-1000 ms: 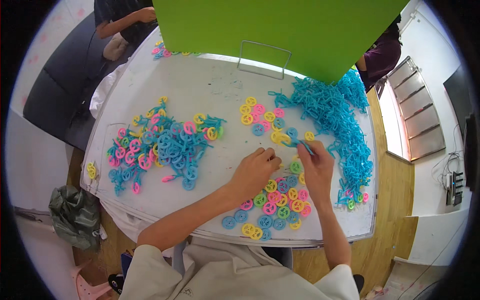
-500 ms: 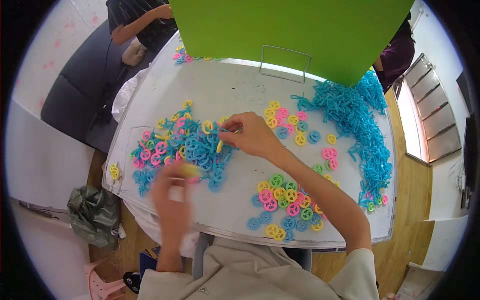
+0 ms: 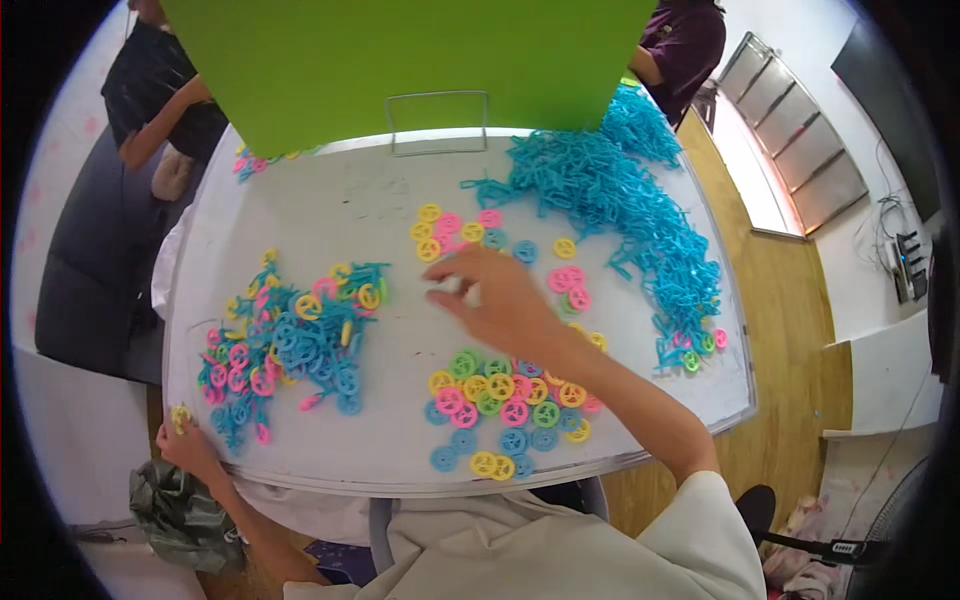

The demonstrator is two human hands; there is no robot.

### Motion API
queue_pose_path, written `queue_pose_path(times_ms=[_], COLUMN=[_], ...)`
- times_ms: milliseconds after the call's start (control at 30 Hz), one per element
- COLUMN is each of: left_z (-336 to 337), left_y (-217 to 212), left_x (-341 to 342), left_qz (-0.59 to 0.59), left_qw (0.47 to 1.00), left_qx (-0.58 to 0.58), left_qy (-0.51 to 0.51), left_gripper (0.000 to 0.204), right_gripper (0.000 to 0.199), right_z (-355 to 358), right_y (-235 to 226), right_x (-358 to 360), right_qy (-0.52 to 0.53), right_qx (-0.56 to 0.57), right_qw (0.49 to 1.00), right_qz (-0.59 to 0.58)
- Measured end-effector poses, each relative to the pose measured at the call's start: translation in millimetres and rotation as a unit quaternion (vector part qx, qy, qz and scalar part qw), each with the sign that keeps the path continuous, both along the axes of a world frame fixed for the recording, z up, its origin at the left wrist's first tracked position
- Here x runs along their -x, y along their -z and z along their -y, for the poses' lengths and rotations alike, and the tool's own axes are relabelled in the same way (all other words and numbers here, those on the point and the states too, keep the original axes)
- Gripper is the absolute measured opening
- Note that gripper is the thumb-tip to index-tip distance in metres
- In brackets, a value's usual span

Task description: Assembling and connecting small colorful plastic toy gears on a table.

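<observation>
- Right hand [image 3: 495, 300] now pulling back from the left heap toward the centre of the white surface [image 3: 400, 215], fingers loosely curled; whether holding anything, cannot tell through blur.
- Left hand [image 3: 188, 445] dropping to the surface's near-left edge, pinching a small yellow ring [image 3: 180, 413].
- Lying left: tangled heap of blue, pink and yellow pieces [image 3: 290, 345].
- Lying near: flat wheel-shaped plastic discs [image 3: 500, 400], glossy, spoked.
- Piling far right: turquoise plastic links [image 3: 640, 210], thin and angular.

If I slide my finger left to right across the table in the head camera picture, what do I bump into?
Left hand at the table edge → mixed heap of blue, pink and yellow pieces → right hand over the middle → long pile of blue pieces.
</observation>
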State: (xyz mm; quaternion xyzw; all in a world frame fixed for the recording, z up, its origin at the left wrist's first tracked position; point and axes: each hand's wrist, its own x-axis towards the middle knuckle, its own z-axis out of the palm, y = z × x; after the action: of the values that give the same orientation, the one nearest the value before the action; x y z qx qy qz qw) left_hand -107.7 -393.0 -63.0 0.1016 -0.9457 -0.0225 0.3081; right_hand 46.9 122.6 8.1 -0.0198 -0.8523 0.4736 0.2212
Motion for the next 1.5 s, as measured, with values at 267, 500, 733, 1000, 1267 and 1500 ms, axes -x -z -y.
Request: queue_pose_path(times_ms=[267, 500, 733, 1000, 1267, 1500], left_z=[-190, -397, -438, -422, -407, -411], left_y=[-78, -79, -33, -46, -66, -60], left_x=[-61, -100, -92, -98, -98, -107], left_qz=[-0.113, 0.115, 0.129, 0.242, 0.526, 0.501], left_qw=[0.919, 0.701, 0.693, 0.674, 0.343, 0.438], left_qx=[-0.182, -0.118, 0.007, -0.276, -0.650, -0.565], left_qy=[0.330, 0.694, 0.710, 0.642, 0.427, 0.489], left_gripper=[0.026, 0.030, 0.028, 0.025, 0.027, 0.029], right_gripper=[0.031, 0.025, 0.023, 0.016, 0.017, 0.017], right_z=[-130, -131, -120, -86, -53, -43], right_y=[11, 24, 0, -5, 21, 22], right_x=[-108, -118, -116, -76, -65, -63], right_qy=[0.299, 0.255, 0.290, 0.071, 0.029, 0.026], right_qx=[-0.358, -0.305, 0.047, 0.435, 0.336, 0.375], right_qw=[0.874, 0.903, 0.955, 0.893, 0.938, 0.924], right_qz=[0.137, 0.162, 0.036, 0.087, 0.077, 0.071])
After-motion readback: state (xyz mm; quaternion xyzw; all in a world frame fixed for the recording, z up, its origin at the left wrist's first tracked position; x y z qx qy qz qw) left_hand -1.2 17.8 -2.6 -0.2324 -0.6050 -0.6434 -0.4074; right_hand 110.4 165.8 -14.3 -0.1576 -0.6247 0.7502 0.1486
